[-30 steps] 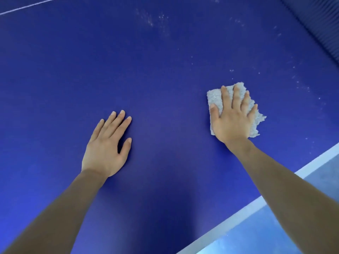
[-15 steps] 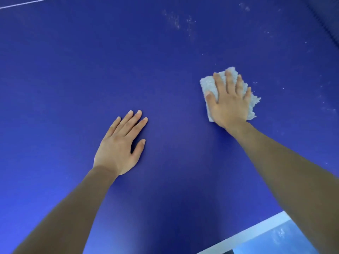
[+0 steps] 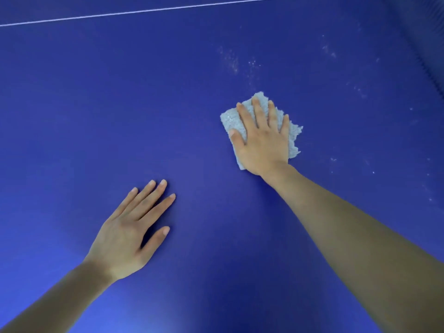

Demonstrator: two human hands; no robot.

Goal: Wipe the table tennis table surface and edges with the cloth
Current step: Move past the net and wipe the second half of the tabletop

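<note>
The blue table tennis table (image 3: 96,104) fills the view. A folded pale grey cloth (image 3: 231,121) lies flat on it right of centre. My right hand (image 3: 262,140) presses down on the cloth with straight, spread fingers, covering most of it. My left hand (image 3: 129,234) rests flat on the bare surface at lower left, fingers straight and slightly spread, holding nothing. White dust specks (image 3: 231,60) lie on the surface just beyond the cloth.
A thin white line (image 3: 144,11) crosses the table near the top of the view. More dust specks (image 3: 360,91) are scattered to the right of the cloth. The dark net (image 3: 430,56) runs along the far right edge.
My right hand has pushed the cloth farther up the table toward the dust patch. The white edge stripe at lower right has left the view, and the white line now shows across the top.
</note>
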